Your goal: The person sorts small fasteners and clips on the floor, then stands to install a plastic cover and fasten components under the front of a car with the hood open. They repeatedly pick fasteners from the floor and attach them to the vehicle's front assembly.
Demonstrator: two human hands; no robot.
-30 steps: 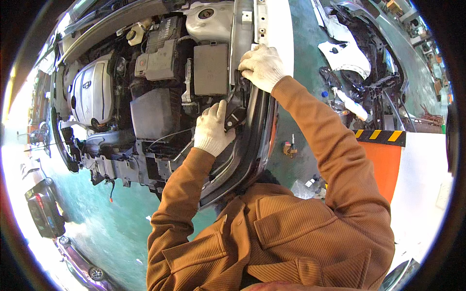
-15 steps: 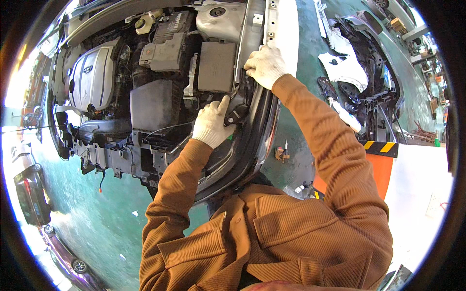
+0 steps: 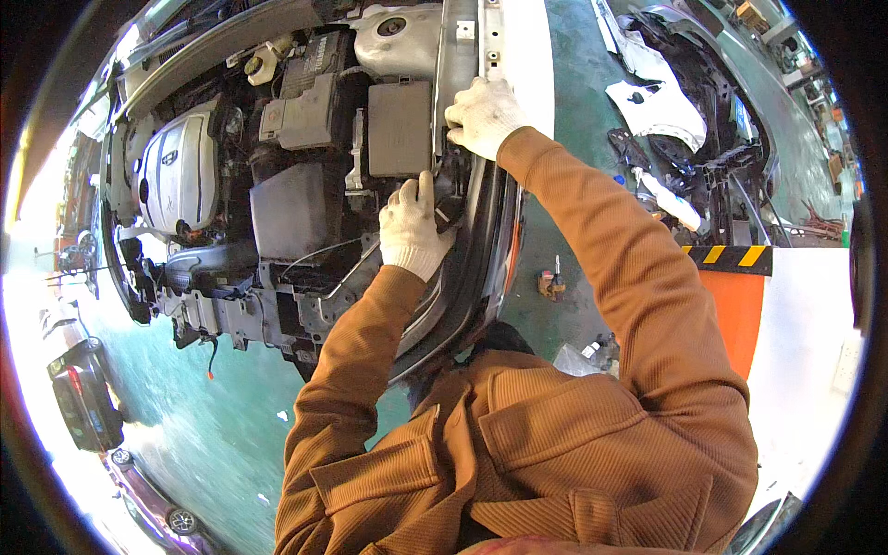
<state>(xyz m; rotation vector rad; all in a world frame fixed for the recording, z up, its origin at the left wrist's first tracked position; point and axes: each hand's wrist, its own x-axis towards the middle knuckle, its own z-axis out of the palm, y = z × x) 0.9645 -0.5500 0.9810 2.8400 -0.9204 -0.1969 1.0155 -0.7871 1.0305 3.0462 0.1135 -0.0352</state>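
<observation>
Two gloved hands work by the black fuse box [image 3: 400, 128]: left hand [image 3: 410, 229] pinches a small black part, right hand [image 3: 483, 116] grips the fender edge [image 3: 460, 55]. Pull gently.

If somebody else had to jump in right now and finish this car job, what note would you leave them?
Left hand: gloved, reaching into the engine bay, fingers on a small dark part beside the fender edge; whether it grips it is hard to tell.
Right hand: gloved, pressed on the fender edge next to the black fuse box.
Done: hood is up and the front is stripped.
Left: the small part by the fender remains in place. A small tool lies on the green floor.
</observation>
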